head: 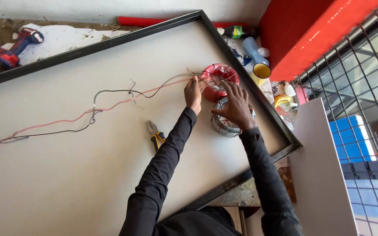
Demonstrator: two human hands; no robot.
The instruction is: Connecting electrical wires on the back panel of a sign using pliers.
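While left hand (193,94) pinches the red wire (110,105) taut, right hand (236,107) spreads over two coils — red coil (218,78), grey coil (225,124) — steadying them at panel's (66,175) right edge; pliers (156,135) lie nearby.

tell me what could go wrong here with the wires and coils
The loose red wire and black wire cross on the white panel and could tangle as the left hand pulls. The right hand rests on the grey coil near the frame edge; the red coil might slide off.
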